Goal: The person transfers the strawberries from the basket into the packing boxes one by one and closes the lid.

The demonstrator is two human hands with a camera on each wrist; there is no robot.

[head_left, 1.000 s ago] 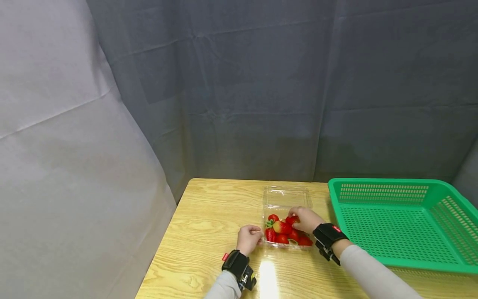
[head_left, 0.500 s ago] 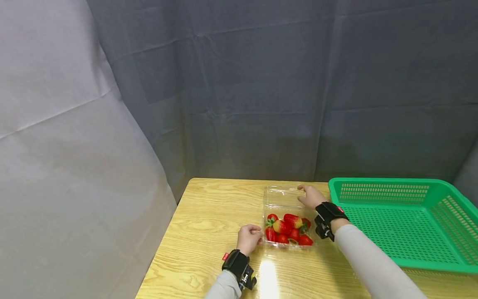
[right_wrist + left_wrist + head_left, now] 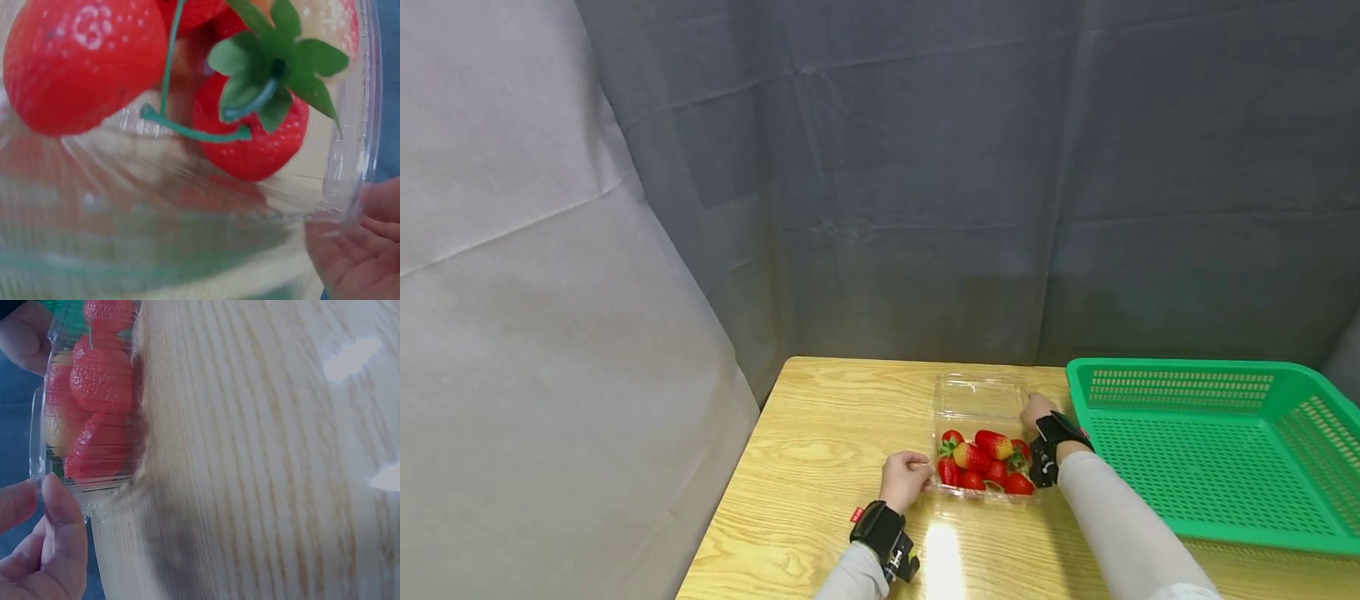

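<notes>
Grey cloth backs a wooden desk [image 3: 820, 433] carrying a green basket [image 3: 1210, 450] and a clear box [image 3: 981, 400] of strawberries [image 3: 985, 462]. Left hand [image 3: 904, 479] pinches the box's near-left corner; right hand [image 3: 1036, 410] touches its right edge, grip state unclear.

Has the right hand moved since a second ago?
Yes. The right hand left the red strawberries and now sits beside the clear plastic clamshell box's right edge, nearer the green basket.

sleeves: light grey, long | wrists: black strapped camera bands [image 3: 883, 533] | tags: small red
</notes>
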